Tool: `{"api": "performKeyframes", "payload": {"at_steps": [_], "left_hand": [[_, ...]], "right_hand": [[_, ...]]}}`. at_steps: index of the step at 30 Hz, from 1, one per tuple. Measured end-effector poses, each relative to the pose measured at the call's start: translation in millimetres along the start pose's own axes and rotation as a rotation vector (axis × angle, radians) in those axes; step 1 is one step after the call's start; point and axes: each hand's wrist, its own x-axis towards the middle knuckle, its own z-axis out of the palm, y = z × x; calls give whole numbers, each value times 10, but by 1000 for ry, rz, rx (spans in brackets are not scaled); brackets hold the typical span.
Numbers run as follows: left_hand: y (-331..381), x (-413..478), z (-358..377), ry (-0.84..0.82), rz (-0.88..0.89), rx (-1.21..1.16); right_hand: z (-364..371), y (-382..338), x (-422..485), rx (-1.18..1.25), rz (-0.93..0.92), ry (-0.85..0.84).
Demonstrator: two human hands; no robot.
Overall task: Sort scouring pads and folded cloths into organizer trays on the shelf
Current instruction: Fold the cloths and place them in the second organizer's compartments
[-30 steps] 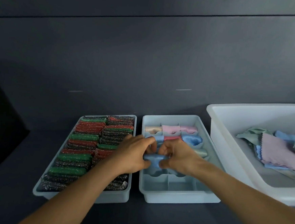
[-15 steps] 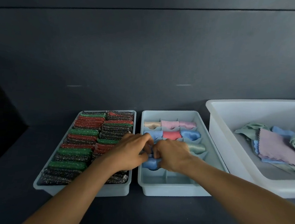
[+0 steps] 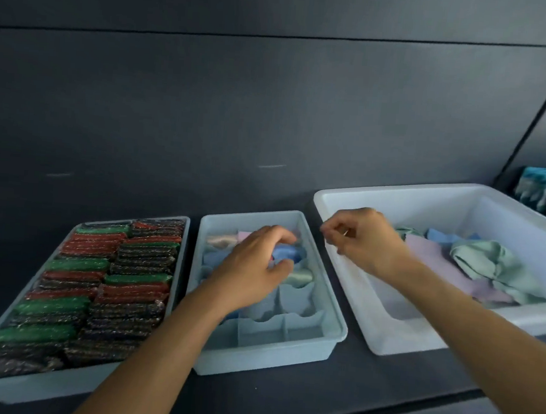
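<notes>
While the left hand [image 3: 254, 267] curls over a blue cloth [image 3: 286, 252] left of the white bin [image 3: 397, 192] (gripping? can't tell), the empty, slack right hand [image 3: 363, 240] is nearer the bin's loose cloths [image 3: 476, 265].

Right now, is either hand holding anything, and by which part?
The left hand curls fingers over the blue cloth, at its top fold; whether it grips cannot be told. The right hand holds nothing.
</notes>
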Motion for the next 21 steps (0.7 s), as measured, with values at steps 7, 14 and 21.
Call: {"api": "performKeyframes", "payload": {"at_steps": [7,14,21], "left_hand": [[541,455,496,-93,135,-29],[495,482,839,-138,114,34],[527,510,817,-160,41,-49]], "right_hand": [[-658,1019,72,-659,277,-237],[-683,1285,41,-836,304,-581],[-654,1499,94,-810,267,-446]]}}
